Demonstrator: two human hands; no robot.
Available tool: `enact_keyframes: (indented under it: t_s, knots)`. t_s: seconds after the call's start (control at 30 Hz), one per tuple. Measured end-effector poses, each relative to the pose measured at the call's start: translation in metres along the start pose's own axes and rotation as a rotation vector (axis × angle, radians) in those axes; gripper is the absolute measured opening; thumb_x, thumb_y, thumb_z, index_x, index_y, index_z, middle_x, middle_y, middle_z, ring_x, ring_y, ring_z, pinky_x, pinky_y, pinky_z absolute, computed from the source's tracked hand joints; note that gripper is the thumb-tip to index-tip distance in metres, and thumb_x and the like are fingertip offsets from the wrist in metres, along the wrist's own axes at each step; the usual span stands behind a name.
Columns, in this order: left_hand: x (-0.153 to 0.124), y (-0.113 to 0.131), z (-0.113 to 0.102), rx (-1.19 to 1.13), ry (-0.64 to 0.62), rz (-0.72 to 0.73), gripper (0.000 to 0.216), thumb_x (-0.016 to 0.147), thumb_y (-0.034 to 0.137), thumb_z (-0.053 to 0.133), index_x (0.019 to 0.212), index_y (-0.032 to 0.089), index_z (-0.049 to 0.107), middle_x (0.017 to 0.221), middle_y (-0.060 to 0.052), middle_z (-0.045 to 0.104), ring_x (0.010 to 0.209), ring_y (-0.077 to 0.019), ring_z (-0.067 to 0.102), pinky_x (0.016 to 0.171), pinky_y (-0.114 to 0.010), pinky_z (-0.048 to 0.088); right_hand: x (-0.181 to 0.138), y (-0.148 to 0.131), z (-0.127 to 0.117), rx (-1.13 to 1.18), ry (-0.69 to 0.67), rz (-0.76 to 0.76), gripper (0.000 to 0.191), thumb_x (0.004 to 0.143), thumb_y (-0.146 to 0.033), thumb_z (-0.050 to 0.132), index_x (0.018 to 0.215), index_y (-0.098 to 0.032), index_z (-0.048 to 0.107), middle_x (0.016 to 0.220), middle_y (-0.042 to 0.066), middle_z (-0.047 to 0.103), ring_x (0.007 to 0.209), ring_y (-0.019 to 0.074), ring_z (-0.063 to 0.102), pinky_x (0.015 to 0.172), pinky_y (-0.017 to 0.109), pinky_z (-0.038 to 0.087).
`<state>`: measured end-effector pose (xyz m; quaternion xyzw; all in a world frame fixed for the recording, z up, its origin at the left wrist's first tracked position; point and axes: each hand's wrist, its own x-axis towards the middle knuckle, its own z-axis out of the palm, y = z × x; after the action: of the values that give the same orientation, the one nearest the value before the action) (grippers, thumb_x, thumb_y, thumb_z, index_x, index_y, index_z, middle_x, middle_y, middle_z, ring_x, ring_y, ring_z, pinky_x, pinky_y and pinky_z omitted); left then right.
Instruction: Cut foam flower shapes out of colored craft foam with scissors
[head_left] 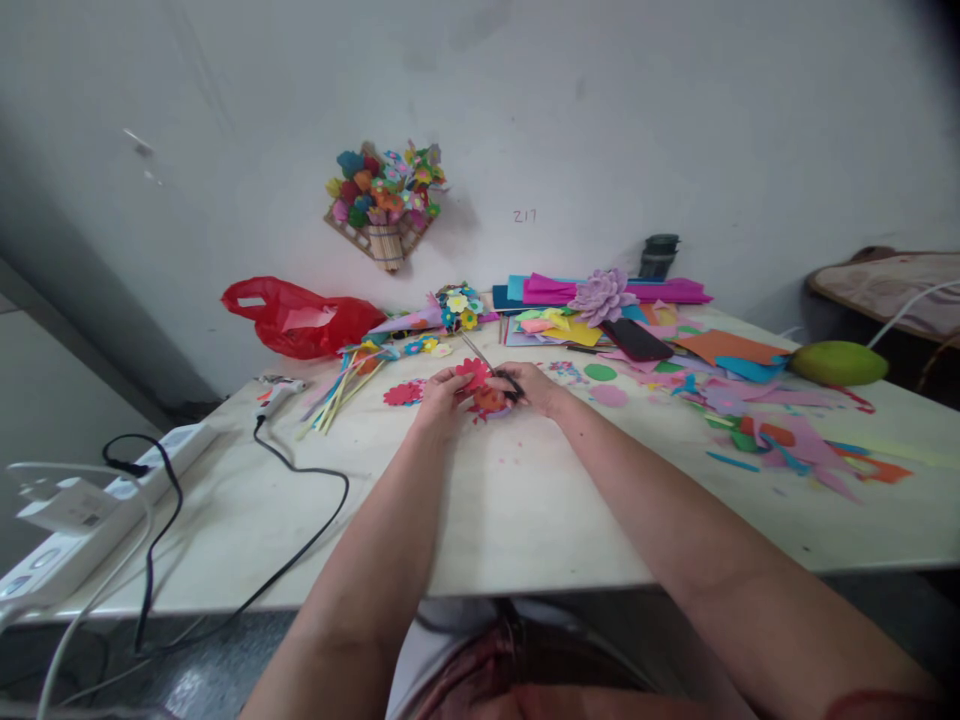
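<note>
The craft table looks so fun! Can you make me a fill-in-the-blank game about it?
1. The person's ____ hand holds a red flower-shaped piece.
2. The right hand holds a pair of ____.
3. The plastic bag at the back left of the table is coloured ____.
4. The number written on the wall is ____.

Missing words: left; scissors; red; 217.

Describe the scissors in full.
The scissors have dark handles and slim, greyish blades that look like metal. The right hand grips the handles over the table; the blades point forward and left, beside the red flower-shaped piece in the left hand. Whether the blades are parted is unclear.
</note>
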<state>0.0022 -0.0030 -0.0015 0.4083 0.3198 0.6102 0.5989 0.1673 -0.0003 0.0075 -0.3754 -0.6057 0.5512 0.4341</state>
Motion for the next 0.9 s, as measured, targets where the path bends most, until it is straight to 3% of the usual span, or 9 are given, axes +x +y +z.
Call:
enact_keyframes:
  t_s: [0.3, 0.6, 0.9]
  knots:
    - [-0.002, -0.002, 0.001, 0.082, -0.051, -0.067, 0.02, 0.053, 0.017, 0.078, 0.063, 0.013, 0.061, 0.062, -0.005, 0.064, 0.055, -0.0137, 0.06, 0.062, -0.028, 0.049, 0.001, -0.002, 0.004, 0.094, 0.115, -0.009, 0.043, 0.048, -0.023, 0.082, 0.085, -0.015, 0.062, 0.064, -0.003, 0.063, 0.056, 0.0105, 0.057, 0.052, 0.021, 0.044]
    - [-0.001, -0.005, 0.001, 0.158, -0.016, -0.077, 0.025, 0.053, 0.024, 0.08, 0.063, 0.015, 0.059, 0.059, -0.003, 0.062, 0.051, -0.013, 0.057, 0.051, -0.025, 0.045, 0.003, -0.003, 0.013, 0.13, 0.229, -0.044, 0.035, 0.053, -0.014, 0.072, 0.086, -0.016, 0.06, 0.056, -0.007, 0.056, 0.05, 0.0072, 0.051, 0.049, 0.018, 0.04]
    - [0.001, -0.005, 0.0, 0.018, 0.053, -0.026, 0.028, 0.054, 0.024, 0.081, 0.07, 0.017, 0.059, 0.065, -0.001, 0.064, 0.056, -0.0125, 0.06, 0.054, -0.025, 0.049, 0.003, 0.0, 0.019, 0.136, 0.119, 0.01, 0.043, 0.06, -0.014, 0.073, 0.098, -0.016, 0.054, 0.056, -0.006, 0.061, 0.043, 0.009, 0.054, 0.043, 0.019, 0.041]
